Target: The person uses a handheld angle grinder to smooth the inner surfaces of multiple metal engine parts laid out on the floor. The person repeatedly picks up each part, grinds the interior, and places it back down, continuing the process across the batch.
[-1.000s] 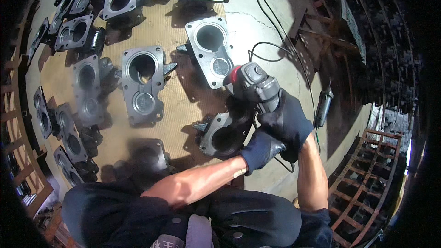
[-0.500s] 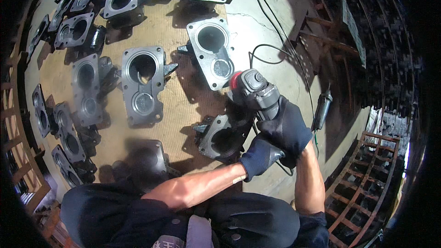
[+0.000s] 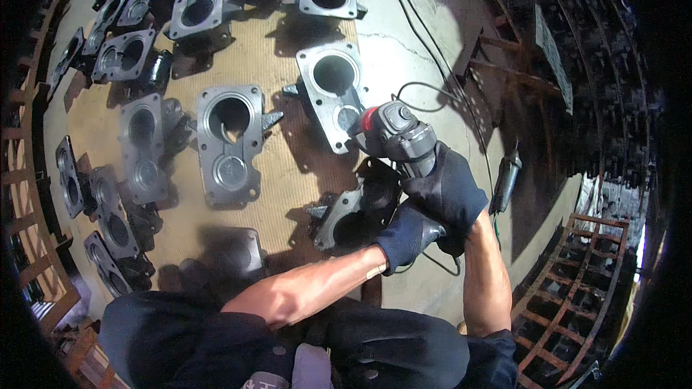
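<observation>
Both my hands, in dark gloves, grip a grey angle grinder (image 3: 402, 128) with a red disc area at its head. My right hand (image 3: 448, 191) wraps round the body just behind the head. Lower down, my left hand (image 3: 409, 238) is closed round the rear of the grinder. The disc side is at the right edge of a grey metal casting (image 3: 317, 104), which has a large round opening and a smaller round recess. Whether the disc touches the metal I cannot tell. Nearer me, another casting (image 3: 333, 225) lies partly behind the grinder and my left hand.
Several similar castings, one here (image 3: 229, 145), stand across the corrugated cardboard (image 3: 277, 194). Cables (image 3: 418, 14) run over the concrete floor. A dark cylindrical tool (image 3: 508, 176) lies to the right. Rusty metal racks (image 3: 569, 302) stand at right and left.
The whole view has shifted slightly, so the castings appear lower. Against the casting, the grinder head has moved a little farther away from me along its right edge. Both hands keep their grip.
</observation>
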`<state>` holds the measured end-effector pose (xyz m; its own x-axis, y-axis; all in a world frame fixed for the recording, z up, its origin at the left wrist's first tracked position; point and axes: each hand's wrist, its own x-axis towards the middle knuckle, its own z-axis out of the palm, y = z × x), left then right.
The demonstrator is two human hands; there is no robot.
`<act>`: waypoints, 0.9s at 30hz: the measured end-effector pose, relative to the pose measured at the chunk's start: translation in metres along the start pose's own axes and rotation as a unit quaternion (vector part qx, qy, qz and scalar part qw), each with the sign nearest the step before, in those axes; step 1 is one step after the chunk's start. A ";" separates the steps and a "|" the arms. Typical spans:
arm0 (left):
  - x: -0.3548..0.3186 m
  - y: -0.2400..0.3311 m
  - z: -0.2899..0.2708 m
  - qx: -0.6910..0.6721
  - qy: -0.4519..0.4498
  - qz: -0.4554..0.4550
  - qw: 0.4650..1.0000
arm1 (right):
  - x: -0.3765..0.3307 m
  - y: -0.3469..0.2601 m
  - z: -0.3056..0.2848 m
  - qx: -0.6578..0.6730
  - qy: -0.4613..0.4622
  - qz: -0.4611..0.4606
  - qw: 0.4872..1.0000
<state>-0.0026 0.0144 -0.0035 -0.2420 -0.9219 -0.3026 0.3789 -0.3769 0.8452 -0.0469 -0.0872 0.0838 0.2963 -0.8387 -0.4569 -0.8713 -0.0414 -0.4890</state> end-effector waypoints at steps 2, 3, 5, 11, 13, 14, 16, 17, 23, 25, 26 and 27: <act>0.008 0.015 -0.012 0.063 -0.011 0.000 0.998 | 0.011 -0.005 -0.003 0.004 0.003 -0.012 1.000; 0.012 0.016 -0.014 0.072 -0.016 -0.007 0.997 | 0.015 -0.007 -0.004 -0.004 0.006 -0.012 1.000; 0.027 0.016 -0.023 0.093 -0.033 -0.014 0.995 | 0.029 -0.016 -0.010 -0.048 0.018 0.005 0.999; 0.042 0.024 -0.029 0.067 -0.024 0.031 0.997 | 0.052 -0.024 -0.021 -0.089 -0.004 -0.008 0.996; 0.031 0.021 -0.015 0.049 0.021 0.086 0.995 | 0.042 -0.013 -0.015 -0.062 0.021 -0.026 0.998; 0.023 0.015 -0.008 0.043 0.047 0.111 0.992 | 0.036 -0.008 -0.010 -0.051 0.019 -0.026 0.998; 0.023 -0.021 0.003 -0.049 0.050 0.094 0.993 | 0.027 -0.008 -0.001 -0.035 0.009 -0.022 0.999; 0.023 -0.032 0.007 -0.082 0.049 0.094 0.991 | 0.026 -0.008 0.000 -0.035 0.009 -0.021 0.999; 0.056 0.023 -0.022 -0.010 0.036 0.094 0.995 | 0.060 -0.032 -0.024 -0.081 0.000 -0.015 0.997; 0.076 0.017 -0.037 -0.073 0.061 0.080 0.992 | 0.076 -0.047 -0.024 -0.079 -0.011 -0.019 0.997; 0.084 0.015 -0.040 -0.070 0.068 0.070 0.993 | 0.082 -0.048 -0.023 -0.062 -0.003 -0.033 0.998; 0.088 0.020 -0.042 -0.070 0.071 0.056 0.993 | 0.086 -0.044 -0.021 -0.045 0.005 -0.042 0.998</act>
<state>0.0213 -0.0781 -0.0321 -0.0665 -0.9582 -0.2782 0.5185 -0.2714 0.8109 0.0085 -0.1691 0.0813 0.3663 -0.8357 -0.4091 -0.8753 -0.1603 -0.4563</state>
